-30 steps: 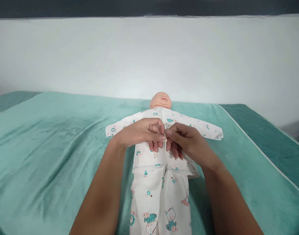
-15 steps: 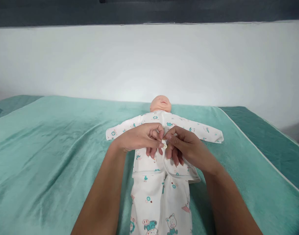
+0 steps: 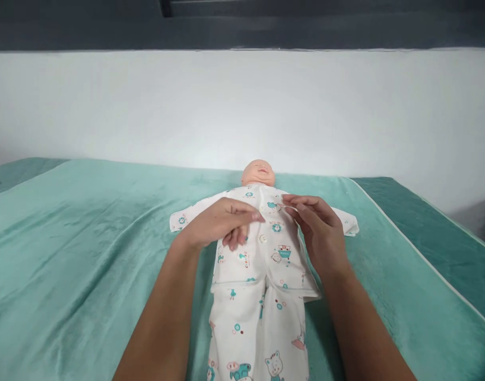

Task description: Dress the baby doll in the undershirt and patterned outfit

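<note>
A baby doll [image 3: 258, 173] lies on its back, its head away from me, dressed in a white printed shirt [image 3: 282, 227] and matching trousers [image 3: 246, 338]. Over the left side of the shirt front hovers my left hand [image 3: 226, 223], thumb stretched out and fingers loosely bent, holding nothing that I can see. My right hand [image 3: 317, 225] is over the other side of the chest with its fingers apart, and nothing shows in it. Between the hands, a pale button [image 3: 263, 239] sits on the shirt's front seam. The hands partly cover both sleeves.
A light green blanket [image 3: 87, 254] with a few creases lies under the doll. Darker green cloth [image 3: 429, 238] shows past its white edging at the right. A white wall [image 3: 242, 106] rises behind, with a dark band above.
My hands have let go of the shirt's front at the button and moved apart, the right one farther to the right. The button is now uncovered. The view has tilted slightly upward.
</note>
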`<state>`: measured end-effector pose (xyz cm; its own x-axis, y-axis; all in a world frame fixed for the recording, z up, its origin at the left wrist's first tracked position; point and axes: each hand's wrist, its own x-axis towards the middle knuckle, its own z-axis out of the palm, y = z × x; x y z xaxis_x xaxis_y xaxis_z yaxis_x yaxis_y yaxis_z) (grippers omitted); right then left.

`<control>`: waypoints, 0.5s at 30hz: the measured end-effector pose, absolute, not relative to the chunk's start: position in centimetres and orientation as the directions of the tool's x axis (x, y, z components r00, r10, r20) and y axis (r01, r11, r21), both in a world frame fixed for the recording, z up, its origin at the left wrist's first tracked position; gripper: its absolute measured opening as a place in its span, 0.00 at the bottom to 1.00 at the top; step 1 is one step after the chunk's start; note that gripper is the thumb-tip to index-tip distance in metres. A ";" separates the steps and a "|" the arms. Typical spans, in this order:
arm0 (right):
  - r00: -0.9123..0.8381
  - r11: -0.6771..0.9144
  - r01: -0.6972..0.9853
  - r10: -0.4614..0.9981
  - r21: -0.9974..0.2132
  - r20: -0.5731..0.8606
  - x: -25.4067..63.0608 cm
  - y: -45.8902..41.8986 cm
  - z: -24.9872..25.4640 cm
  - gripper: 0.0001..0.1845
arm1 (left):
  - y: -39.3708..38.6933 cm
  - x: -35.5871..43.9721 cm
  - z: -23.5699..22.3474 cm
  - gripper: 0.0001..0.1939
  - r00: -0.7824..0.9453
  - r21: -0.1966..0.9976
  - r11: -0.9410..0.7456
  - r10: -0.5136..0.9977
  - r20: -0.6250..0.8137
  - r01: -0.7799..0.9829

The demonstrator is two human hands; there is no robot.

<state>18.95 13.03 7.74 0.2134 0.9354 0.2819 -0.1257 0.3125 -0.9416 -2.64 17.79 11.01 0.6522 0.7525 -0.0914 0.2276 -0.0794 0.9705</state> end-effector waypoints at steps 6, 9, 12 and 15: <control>0.109 0.264 0.277 0.947 -0.924 0.304 18.0 13.5 6.8 0.20 | 18.9 0.0 8.9 0.11 0.095 0.880 -0.440 0.898 0.429 0.180; 0.047 0.293 0.358 0.943 -0.886 0.330 17.9 13.8 6.5 0.23 | 19.3 0.9 8.1 0.16 0.228 0.769 -0.581 0.814 0.535 0.267; -0.020 0.337 0.393 0.933 -0.855 0.359 18.1 14.4 6.3 0.24 | 19.7 1.2 7.5 0.18 0.330 0.727 -0.612 0.787 0.521 0.311; -0.067 0.377 0.435 0.919 -0.818 0.388 18.4 15.3 6.3 0.24 | 19.8 1.3 7.2 0.18 0.315 0.690 -0.606 0.795 0.518 0.395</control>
<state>18.44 15.28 6.30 -0.0669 0.9190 0.3885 0.4352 0.3772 -0.8175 1.31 19.79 7.20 0.3147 0.7952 0.5183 0.3948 -0.6062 0.6904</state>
